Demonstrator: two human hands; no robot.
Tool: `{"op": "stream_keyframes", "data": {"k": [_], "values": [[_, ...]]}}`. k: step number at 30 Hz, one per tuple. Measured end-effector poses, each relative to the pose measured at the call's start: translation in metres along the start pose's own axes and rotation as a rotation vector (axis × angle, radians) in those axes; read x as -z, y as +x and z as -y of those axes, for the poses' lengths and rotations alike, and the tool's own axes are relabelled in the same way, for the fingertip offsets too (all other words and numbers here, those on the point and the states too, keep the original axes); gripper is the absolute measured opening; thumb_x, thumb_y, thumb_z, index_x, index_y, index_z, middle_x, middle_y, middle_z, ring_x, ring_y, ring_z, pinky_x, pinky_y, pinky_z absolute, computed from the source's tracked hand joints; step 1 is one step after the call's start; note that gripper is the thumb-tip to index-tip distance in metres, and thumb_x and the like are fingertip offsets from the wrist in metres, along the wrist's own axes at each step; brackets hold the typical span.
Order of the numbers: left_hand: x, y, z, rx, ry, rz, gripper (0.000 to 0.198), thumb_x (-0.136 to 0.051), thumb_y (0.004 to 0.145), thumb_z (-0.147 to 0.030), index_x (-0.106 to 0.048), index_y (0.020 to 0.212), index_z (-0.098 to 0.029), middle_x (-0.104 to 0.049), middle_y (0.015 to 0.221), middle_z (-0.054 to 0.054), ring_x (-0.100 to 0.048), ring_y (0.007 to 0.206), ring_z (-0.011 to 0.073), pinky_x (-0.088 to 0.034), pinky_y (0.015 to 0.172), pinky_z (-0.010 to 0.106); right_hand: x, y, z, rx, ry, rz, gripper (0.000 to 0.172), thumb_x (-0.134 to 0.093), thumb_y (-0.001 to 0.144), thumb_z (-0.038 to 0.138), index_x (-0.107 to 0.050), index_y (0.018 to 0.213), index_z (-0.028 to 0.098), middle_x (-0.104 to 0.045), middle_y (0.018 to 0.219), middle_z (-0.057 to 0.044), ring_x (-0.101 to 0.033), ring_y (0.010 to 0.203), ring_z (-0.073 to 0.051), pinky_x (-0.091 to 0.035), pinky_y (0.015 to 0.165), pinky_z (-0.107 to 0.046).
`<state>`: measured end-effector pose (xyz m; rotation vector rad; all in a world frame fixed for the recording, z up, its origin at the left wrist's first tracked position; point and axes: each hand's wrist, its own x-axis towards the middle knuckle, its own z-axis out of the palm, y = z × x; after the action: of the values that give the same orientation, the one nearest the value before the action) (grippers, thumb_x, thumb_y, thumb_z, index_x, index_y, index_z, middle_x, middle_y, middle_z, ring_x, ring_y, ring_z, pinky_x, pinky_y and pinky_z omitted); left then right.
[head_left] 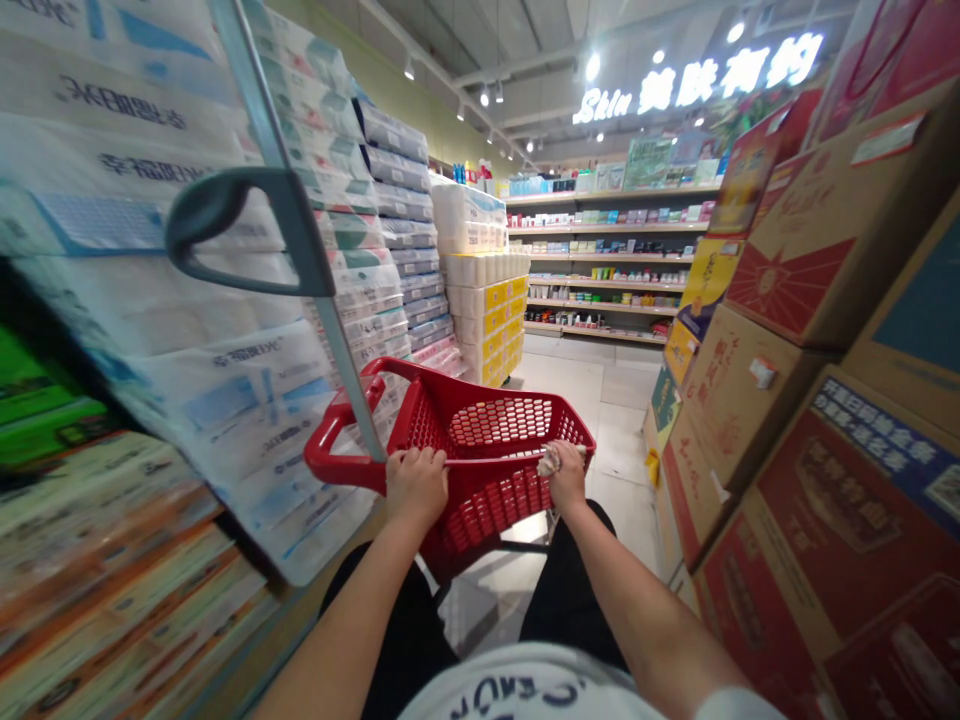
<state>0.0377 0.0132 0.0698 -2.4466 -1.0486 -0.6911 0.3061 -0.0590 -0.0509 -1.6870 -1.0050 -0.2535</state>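
Note:
A red plastic shopping cart (480, 500) with perforated sides stands sideways right in front of me; nothing shows inside the part of its basket I can see. My left hand (417, 485) is wrapped over the near rim, close to the foot of a grey metal pole with a dark grey loop handle (251, 230). Farther right along the same rim, my right hand (568, 478) is closed with a crumpled, pale patterned cloth (550, 461) in it, pressed against the rim near the cart's corner.
Tall stacks of wrapped tissue packs (202, 200) line the left. Cardboard cartons (787, 250) are piled high on the right. Between them a light tiled aisle floor (600, 390) leads to stocked shelves (600, 225) under a lit sign (697, 80).

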Motion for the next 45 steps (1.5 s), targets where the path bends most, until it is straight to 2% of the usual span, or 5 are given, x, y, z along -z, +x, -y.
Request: {"op": "stream_keyframes", "data": {"k": [9,17,24,35,45], "values": [[-0.001,0.002,0.002,-0.017,0.005,-0.013,0.018,-0.048,0.087,-0.028,-0.064,0.089,-0.02,-0.066,0.088,0.009,-0.054,0.092,0.0283,-0.029,0.09,0.047,-0.039,-0.041,0.043,0.204,0.003,0.158,0.057,-0.036,0.086,0.012,-0.042,0.143,0.013,-0.035,0.152,-0.013,-0.021,0.145,-0.024,-0.024,0.117,-0.049],[-0.002,0.002,0.002,-0.008,-0.001,-0.023,0.017,-0.049,0.086,-0.029,-0.064,0.088,-0.02,-0.066,0.088,0.009,-0.054,0.092,0.0286,-0.029,0.09,0.047,-0.012,-0.027,0.023,0.001,0.104,-0.267,0.043,-0.041,0.081,0.012,-0.051,0.123,0.016,-0.047,0.133,-0.017,-0.044,0.128,-0.024,-0.039,0.106,-0.049],[-0.001,0.002,0.001,-0.014,0.011,-0.021,0.017,-0.05,0.087,-0.03,-0.063,0.088,-0.02,-0.066,0.088,0.009,-0.054,0.092,0.028,-0.029,0.09,0.047,-0.026,-0.039,0.056,0.115,0.225,0.119,0.018,-0.048,0.08,0.015,-0.062,0.088,0.021,-0.06,0.1,-0.007,-0.057,0.095,-0.019,-0.049,0.089,-0.035],[-0.001,0.002,0.0,-0.005,0.005,-0.007,0.018,-0.048,0.087,-0.029,-0.064,0.089,-0.02,-0.065,0.088,0.009,-0.053,0.092,0.0282,-0.029,0.09,0.047,-0.033,-0.05,0.095,0.095,0.309,0.255,0.023,-0.05,0.074,0.008,-0.065,0.085,0.022,-0.059,0.095,-0.003,-0.057,0.087,-0.015,-0.046,0.082,-0.027],[0.0,0.001,-0.001,0.0,0.01,-0.008,0.017,-0.049,0.087,-0.029,-0.064,0.087,-0.02,-0.065,0.088,0.009,-0.053,0.093,0.0282,-0.029,0.091,0.047,-0.036,-0.043,0.06,-0.26,0.098,-0.005,0.008,-0.053,0.076,0.024,-0.052,0.069,0.022,-0.054,0.076,-0.001,-0.051,0.068,-0.017,-0.04,0.067,-0.028]]}}
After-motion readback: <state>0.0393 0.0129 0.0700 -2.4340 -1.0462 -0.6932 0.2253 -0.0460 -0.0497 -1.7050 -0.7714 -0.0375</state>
